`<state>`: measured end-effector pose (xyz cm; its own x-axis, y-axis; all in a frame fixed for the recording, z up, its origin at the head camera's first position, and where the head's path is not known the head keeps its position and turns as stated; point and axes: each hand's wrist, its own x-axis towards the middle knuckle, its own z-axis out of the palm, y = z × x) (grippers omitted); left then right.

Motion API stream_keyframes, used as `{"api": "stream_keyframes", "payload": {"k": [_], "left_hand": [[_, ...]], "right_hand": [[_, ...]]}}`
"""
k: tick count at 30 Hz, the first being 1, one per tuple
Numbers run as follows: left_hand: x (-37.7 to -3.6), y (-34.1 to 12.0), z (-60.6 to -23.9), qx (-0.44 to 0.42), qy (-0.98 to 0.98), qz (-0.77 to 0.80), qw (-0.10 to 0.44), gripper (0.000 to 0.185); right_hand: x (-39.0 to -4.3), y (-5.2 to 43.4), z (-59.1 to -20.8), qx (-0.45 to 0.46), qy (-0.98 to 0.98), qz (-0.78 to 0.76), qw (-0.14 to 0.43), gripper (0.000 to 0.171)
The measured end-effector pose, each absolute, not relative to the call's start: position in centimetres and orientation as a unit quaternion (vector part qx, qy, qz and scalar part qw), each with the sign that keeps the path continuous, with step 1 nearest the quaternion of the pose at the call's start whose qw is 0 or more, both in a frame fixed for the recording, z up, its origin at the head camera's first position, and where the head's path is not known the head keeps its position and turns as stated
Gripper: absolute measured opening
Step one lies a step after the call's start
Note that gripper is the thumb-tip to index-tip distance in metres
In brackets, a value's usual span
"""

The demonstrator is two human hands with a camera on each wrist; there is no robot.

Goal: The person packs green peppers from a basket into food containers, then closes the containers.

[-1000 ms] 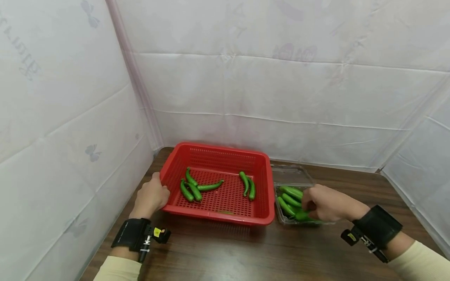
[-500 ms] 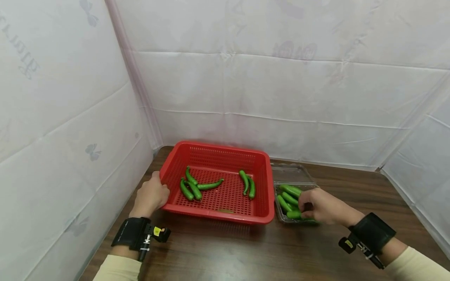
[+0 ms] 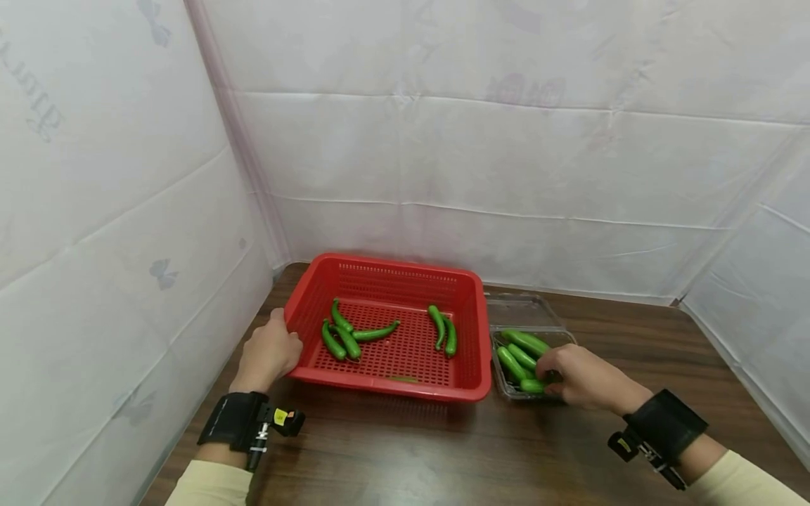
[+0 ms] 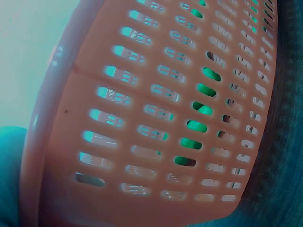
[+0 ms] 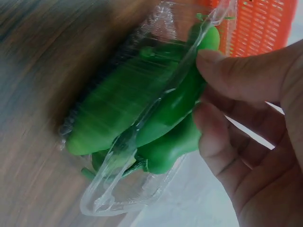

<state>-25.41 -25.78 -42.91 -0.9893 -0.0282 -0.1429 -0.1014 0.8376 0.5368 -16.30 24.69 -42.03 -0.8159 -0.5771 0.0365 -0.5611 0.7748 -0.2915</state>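
Observation:
A red slotted basket (image 3: 386, 268) stands on the dark wooden table and holds several green peppers (image 3: 344, 339). My left hand (image 3: 286, 340) grips its left rim; the left wrist view is filled by the basket wall (image 4: 156, 118). To the basket's right sits a clear plastic clamshell (image 3: 500, 379) with more green peppers (image 3: 520, 355). My right hand (image 3: 548, 374) reaches into it from the near side. In the right wrist view, thumb and fingers (image 5: 222, 75) pinch one green pepper (image 5: 173, 109) at the clamshell's rim (image 5: 118, 146).
The clamshell's open lid (image 3: 519, 309) lies flat behind it. White sheeting (image 3: 443, 176) walls the table on the left, back and right. Bare wood (image 3: 443, 450) spreads along the near side and to the right of the clamshell.
My right hand has drawn back slightly towards me inside the clamshell, its fingers closing on a pepper. The left hand stays on the basket rim.

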Motion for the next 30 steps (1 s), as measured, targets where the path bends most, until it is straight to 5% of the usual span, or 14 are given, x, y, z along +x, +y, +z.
{"api": "stream_keyframes", "payload": {"k": [30], "left_hand": [[-25.3, -25.7, -42.8, -0.032, 0.956, 0.283, 0.062, 0.054]], "right_hand": [[-18.4, 22.7, -39.4, -0.315, 0.931, -0.177, -0.041, 0.014]]}}
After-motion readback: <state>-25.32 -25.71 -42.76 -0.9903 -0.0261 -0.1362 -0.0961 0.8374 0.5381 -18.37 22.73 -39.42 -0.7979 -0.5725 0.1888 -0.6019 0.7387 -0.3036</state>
